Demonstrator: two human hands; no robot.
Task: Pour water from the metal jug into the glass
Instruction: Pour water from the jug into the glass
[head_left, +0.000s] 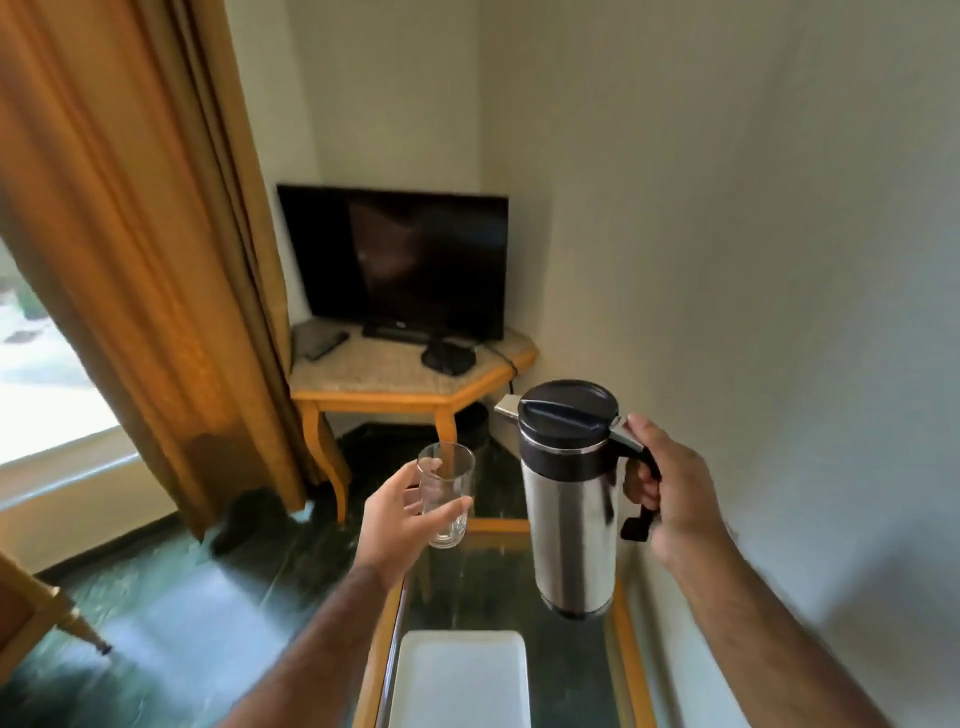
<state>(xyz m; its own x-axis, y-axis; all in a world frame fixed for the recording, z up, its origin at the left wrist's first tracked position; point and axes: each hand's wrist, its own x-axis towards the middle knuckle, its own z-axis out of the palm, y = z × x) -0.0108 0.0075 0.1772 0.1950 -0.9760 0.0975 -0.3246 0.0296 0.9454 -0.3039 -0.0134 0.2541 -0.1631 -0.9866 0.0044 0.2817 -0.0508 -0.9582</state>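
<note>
Already both things are lifted: the left hand (387, 525) grips the empty glass (445, 493); right of it, the right hand (670, 493) clasps the upright jug (569, 499) by its handle; tipping its spout over the glass comes next.

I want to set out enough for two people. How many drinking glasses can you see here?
1. The only glass is held in the left hand, raised above the far end of the glass-topped table, left of the metal jug. Others may sit out of view.
</note>
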